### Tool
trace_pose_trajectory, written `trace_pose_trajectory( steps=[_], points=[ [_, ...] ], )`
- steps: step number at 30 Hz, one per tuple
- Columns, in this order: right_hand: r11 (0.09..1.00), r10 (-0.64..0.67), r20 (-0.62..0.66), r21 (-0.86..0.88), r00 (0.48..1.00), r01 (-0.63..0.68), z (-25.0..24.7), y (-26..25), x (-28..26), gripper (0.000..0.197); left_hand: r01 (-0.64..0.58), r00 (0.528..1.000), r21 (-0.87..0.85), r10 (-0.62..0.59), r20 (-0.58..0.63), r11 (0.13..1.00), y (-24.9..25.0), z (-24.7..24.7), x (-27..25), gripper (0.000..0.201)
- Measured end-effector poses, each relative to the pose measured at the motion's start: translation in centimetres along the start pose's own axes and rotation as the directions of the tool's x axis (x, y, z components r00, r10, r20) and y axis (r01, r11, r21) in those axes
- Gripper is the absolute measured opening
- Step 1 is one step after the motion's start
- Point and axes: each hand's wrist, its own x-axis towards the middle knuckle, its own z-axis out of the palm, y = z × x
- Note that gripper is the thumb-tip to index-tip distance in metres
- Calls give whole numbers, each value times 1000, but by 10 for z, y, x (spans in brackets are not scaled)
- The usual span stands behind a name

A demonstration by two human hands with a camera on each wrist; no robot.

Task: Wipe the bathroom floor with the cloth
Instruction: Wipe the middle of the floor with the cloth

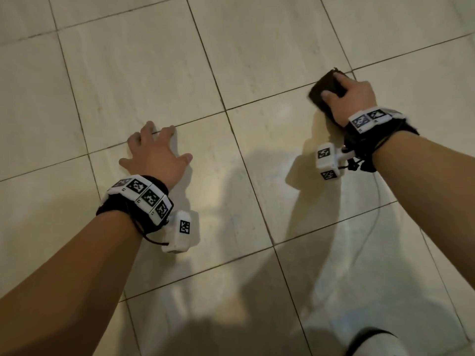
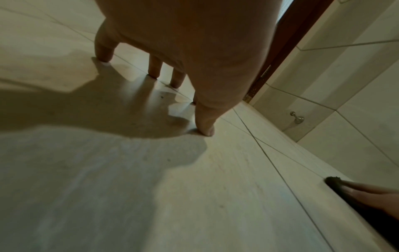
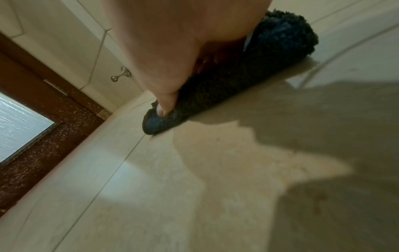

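Down on the floor, which is made of pale square tiles with thin dark joints, both hands are placed. The right hand holds a dark, fluffy cloth and presses it flat against the tiles; the thumb and the other fingers are curled over the top of the cloth. The cloth lies on a joint between two tiles, far forward on the right side. In the right wrist view the cloth looks like a thick folded roll, and one fingertip digs into its near end.

The left hand holds nothing. Its fingers are spread wide, and only the fingertips stand on the floor, with the palm lifted above the tiles. This hand is well apart from the cloth, nearer to the person.

Each wrist carries a black strap with white blocks that have black square patterns. Behind the hands, a tiled wall meets the floor, with a small metal door stopper low on it and a brown door frame beside it.
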Motion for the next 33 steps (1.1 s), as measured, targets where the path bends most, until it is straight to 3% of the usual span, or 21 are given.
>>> trace_pose_trajectory(
  steps=[9,20,25,33],
  points=[
    [998,57,32,-17,998,-56,5,-17,-19,63,-9,1000,12,8,6,1000,3,1,4,62],
    [951,-214,257,-164,942,261,60,-94,-104,58,-18,998,7,18,59,1000,0,-5,2,68],
    [944,-237,299,-154,924,292,60,-83,-129,56,-59,987,-9,60,149,998,-7,-7,-3,81],
    [917,-280,387,-164,879,364,49,-44,-171,56,-78,989,-15,79,127,997,-14,-2,-21,71]
  ],
)
